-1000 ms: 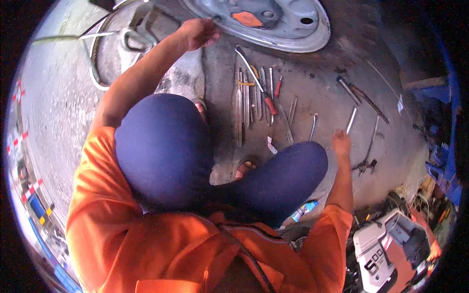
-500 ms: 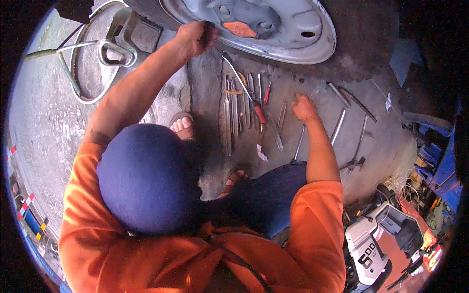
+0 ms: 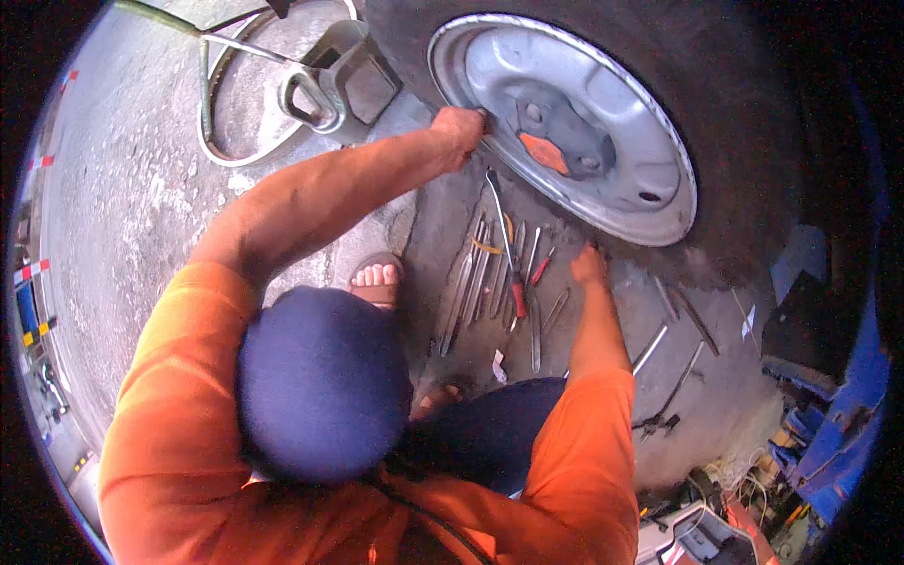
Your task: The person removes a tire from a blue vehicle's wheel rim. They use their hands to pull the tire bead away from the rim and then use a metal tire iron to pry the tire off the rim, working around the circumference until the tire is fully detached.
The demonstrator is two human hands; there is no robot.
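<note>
A large wheel with a black tyre [image 3: 716,113] and a silver-grey rim [image 3: 650,202] is in front of me, an orange patch at its centre. Curled fingers of my left hand [image 3: 460,134] press at the tyre's near left side, beside the rim; whatever is inside them is hidden. Low by the tyre's bottom edge is my right hand [image 3: 589,266], its fingertips too dark to make out. Between my hands several steel bars [image 3: 468,287] lie on the floor. Among them are a long bar with a red handle [image 3: 519,298] and a small red-handled tool [image 3: 542,268].
At the upper left stands a metal stand [image 3: 363,80] near a pale hoop [image 3: 212,132]. More bars [image 3: 695,322] lie to the right, with a long rod tool [image 3: 673,400] nearer me. A white-and-red machine [image 3: 702,541] and blue metalwork [image 3: 829,424] occupy the lower right.
My view has turned, so the wheel sits lower and further right. My right hand has come closer to the tyre's bottom edge; my left hand remains beside the rim.
</note>
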